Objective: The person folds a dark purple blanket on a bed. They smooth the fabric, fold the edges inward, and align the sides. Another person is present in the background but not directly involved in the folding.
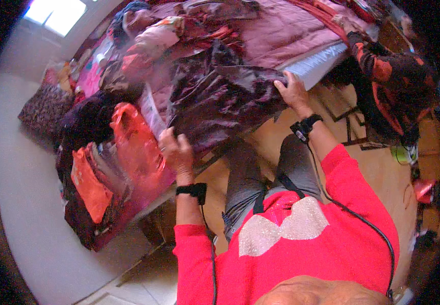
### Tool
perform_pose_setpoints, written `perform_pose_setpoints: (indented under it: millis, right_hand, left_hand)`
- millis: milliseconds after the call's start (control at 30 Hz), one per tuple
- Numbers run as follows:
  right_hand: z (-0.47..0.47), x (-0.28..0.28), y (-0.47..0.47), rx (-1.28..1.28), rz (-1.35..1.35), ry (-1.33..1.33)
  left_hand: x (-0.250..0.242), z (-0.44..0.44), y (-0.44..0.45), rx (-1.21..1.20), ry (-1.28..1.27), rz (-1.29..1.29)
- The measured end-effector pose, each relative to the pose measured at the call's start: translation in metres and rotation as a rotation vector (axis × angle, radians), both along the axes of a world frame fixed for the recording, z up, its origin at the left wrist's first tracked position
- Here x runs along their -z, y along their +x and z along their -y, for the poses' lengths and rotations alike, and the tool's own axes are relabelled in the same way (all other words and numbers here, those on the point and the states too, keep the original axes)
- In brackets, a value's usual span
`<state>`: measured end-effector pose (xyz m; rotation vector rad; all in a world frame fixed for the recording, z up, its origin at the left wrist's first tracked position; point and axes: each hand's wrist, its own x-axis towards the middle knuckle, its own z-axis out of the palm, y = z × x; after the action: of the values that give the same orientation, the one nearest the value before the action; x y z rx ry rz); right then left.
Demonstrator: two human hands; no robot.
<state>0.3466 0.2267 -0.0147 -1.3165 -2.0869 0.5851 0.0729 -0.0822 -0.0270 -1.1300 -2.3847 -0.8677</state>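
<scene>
A dark purple-brown garment [220, 103] lies spread over the near edge of the bed, its cloth wrinkled. My right hand [294, 91] grips its upper right corner between thumb and fingers. At its lower left edge is my left hand [176, 148], fingers bent against the cloth; whether they pinch it is unclear. Just left of that hand rests a red-orange plastic bag [134, 133]. Folded clothes, with an orange piece [90, 183] at the outer side, lie at the bed's left end.
A pink quilt [281, 34] covers the bed, with heaped clothes [155, 38] at the back left. At the right another person [395, 76] bends over the bed, holding red cloth [323, 15]. A dark metal frame [351, 122] and a green container [403, 154] stand on the floor.
</scene>
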Motion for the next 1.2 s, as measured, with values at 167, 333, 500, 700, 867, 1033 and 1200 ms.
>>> perform_pose_setpoints:
  millis: [167,333,500,700,867,1033,1200]
  right_hand:
    - [0.024,-0.006,-0.04,-0.122,0.184,0.257]
    - [0.047,0.003,-0.073,-0.163,0.444,0.249]
    - [0.058,0.001,-0.076,-0.048,0.484,0.404]
    - [0.057,0.001,-0.069,-0.05,0.461,0.396]
    - [0.058,0.001,-0.065,-0.057,0.395,0.473]
    - [0.062,-0.007,-0.064,-0.038,0.444,0.465]
    - [0.068,-0.01,-0.063,-0.025,0.498,0.42]
  left_hand:
    - [0.013,-0.012,0.03,-0.022,-0.262,-0.058]
    - [0.013,-0.009,0.029,0.006,-0.296,0.151]
    - [0.002,-0.003,0.036,0.077,-0.154,0.1]
    - [-0.012,0.046,0.003,0.149,0.244,-0.015]
    - [-0.019,0.09,-0.072,-0.258,-0.011,0.133]
    - [-0.014,0.113,-0.108,-0.465,-0.081,0.369]
    - [-0.02,0.114,-0.134,-0.487,-0.244,0.531]
